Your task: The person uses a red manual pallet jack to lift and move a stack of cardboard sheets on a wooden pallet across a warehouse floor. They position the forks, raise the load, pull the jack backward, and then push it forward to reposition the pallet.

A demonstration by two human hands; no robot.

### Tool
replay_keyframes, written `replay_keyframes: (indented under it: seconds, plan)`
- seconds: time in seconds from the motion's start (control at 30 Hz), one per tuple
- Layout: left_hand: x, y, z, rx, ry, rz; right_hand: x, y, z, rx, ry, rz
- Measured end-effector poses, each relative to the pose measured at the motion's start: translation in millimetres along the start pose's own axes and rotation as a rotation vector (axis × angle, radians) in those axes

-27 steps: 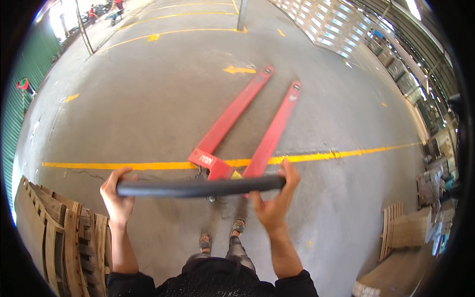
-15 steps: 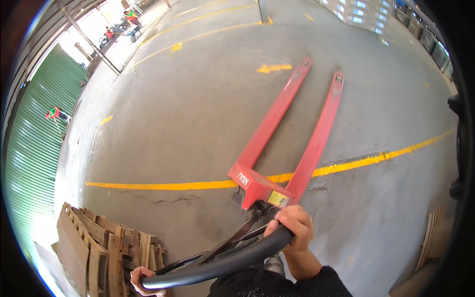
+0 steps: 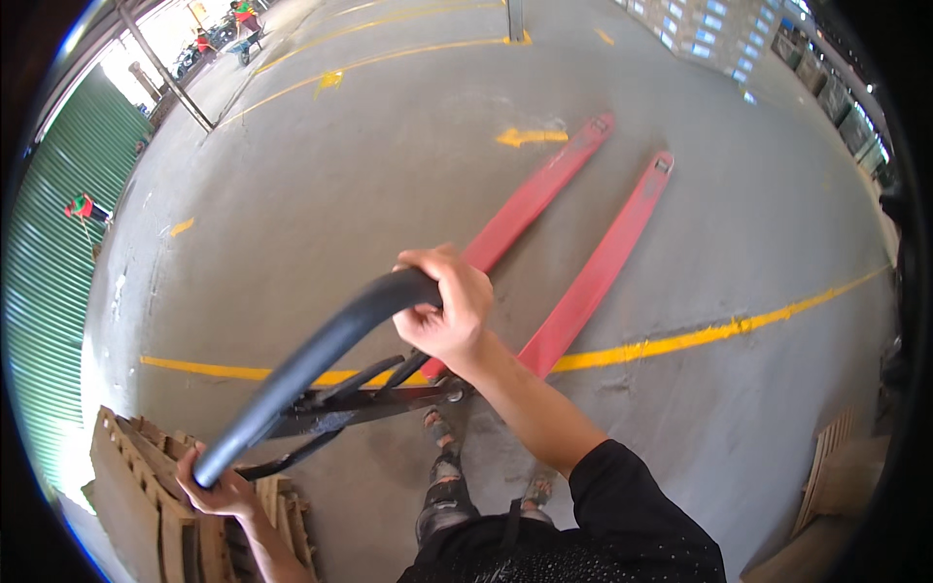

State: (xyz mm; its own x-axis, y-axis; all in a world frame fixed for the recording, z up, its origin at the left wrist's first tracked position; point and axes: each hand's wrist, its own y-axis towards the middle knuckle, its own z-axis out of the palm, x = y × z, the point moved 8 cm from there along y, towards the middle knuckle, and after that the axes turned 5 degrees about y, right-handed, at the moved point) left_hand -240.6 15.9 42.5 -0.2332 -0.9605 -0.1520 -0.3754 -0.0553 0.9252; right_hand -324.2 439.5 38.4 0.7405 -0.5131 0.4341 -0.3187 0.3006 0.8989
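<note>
A red pallet jack [image 3: 603,267] stands on the concrete floor, its two forks reaching away toward the far right. Its black handle [image 3: 321,355] slants across in front of me. My right hand [image 3: 452,301] is wrapped round the upper, far end of the handle's loop. Lower down at the left, my left hand [image 3: 219,486] grips the near end. My right forearm hides part of the jack's red body. Dark hoses and the steering shaft run below the grip to the jack's base.
Wooden pallets [image 3: 146,496] are stacked at the near left, with more wood [image 3: 836,476] at the near right. A yellow floor line [image 3: 671,343] passes under the jack. Stacked boxes [image 3: 714,34] and a post [image 3: 515,19] stand far off. A person [image 3: 86,207] is by the green wall [image 3: 58,253].
The handle has swung up and to the left, turning steeper. My right hand moved up and left with it, my left hand leftward and slightly up. The forks have turned slightly clockwise.
</note>
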Motion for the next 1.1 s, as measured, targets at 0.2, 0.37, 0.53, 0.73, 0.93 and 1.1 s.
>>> replay_keyframes:
  seconds: [0.2,0.37,0.53,0.73,0.93,1.1]
  plan:
    - [81.1,58.9,157.3,-0.032,-0.177,-0.101,-91.6,25.2,112.0,0.021,-0.019,0.147]
    - [153.9,119.6,307.3,0.015,-0.178,-0.096,-159.9,45.5,194.1,-0.048,-0.093,0.083]
    - [205.7,179.5,473.8,0.025,-0.232,-0.041,-248.3,71.2,260.7,-0.118,-0.091,0.067]
    - [260.2,250.8,701.9,0.123,-0.118,-0.083,-363.3,114.7,324.3,-0.242,-0.255,-0.030]
    - [249.1,313.2,880.2,0.139,-0.076,-0.080,-494.9,168.6,372.8,-0.271,-0.286,0.017]
    - [193.2,358.5,1018.5,0.251,-0.239,-0.120,-619.0,218.4,403.2,-0.189,-0.360,0.161]
